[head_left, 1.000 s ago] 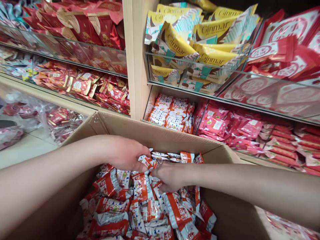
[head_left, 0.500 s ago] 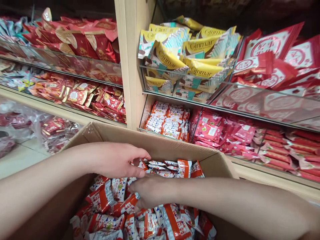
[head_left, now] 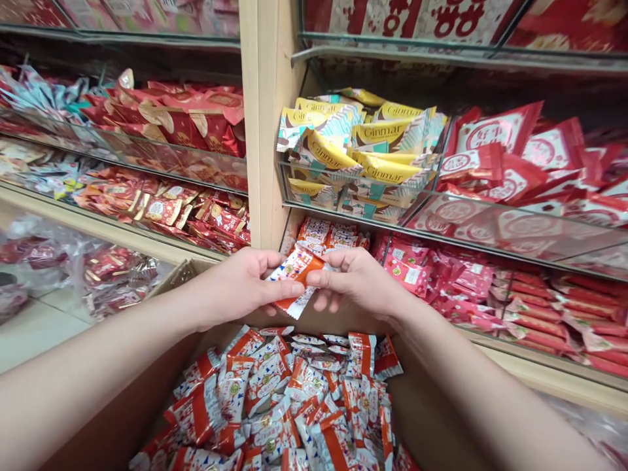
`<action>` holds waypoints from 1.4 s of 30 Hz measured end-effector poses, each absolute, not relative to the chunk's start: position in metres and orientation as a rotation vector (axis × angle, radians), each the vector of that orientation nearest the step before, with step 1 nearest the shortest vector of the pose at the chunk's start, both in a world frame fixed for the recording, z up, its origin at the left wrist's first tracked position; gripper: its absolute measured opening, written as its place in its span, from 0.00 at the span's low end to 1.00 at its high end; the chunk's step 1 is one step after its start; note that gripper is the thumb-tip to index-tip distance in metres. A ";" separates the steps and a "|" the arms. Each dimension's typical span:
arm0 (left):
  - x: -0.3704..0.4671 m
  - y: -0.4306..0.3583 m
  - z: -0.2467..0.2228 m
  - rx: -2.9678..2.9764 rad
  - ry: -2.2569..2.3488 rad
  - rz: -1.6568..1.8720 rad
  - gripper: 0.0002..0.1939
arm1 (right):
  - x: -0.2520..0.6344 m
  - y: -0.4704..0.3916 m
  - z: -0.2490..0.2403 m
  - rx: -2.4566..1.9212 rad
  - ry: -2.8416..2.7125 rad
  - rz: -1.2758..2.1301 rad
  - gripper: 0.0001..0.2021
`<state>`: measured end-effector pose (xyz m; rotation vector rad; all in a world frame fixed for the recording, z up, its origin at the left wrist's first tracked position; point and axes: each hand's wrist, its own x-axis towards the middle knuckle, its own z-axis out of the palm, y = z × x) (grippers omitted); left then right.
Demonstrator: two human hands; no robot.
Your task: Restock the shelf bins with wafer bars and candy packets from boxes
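Both my hands pinch an orange-and-white snack packet (head_left: pixel 299 273) above the far side of a cardboard box (head_left: pixel 417 405). My left hand (head_left: pixel 240 288) has its thumb across the packet's lower left part. From the other side, my right hand (head_left: pixel 360 282) grips its right edge with thumb and fingers; whether further packets lie behind it is hidden. Below, loose packets of the same kind (head_left: pixel 269 386) fill the box in a jumbled heap. Just beyond my hands, matching packets (head_left: pixel 316 234) sit in rows in a low shelf compartment.
Shelves with clear fronts hold yellow packets (head_left: pixel 387 134), red-and-white packets (head_left: pixel 495 140), pink packets (head_left: pixel 456 268) and red bags (head_left: pixel 196 118). A wooden upright (head_left: pixel 265 131) divides the shelves. Plastic bags of snacks (head_left: pixel 112 268) lie on the floor at the left.
My hands have risen from the heap in the box and now hold a packet between them near the low shelf. The view has tilted up, showing more upper shelving.
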<state>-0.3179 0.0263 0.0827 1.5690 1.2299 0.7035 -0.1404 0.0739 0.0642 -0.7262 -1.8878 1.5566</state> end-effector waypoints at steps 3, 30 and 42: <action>-0.316 0.023 0.087 1.526 1.263 0.805 0.14 | -0.137 0.075 0.065 -0.667 -1.853 1.568 0.17; -0.318 0.022 0.085 1.304 1.066 0.984 0.25 | -0.154 0.074 0.054 -0.528 -1.153 1.629 0.11; -0.321 0.019 0.090 0.934 0.780 0.774 0.18 | -0.162 0.057 0.051 -0.542 -1.484 1.336 0.05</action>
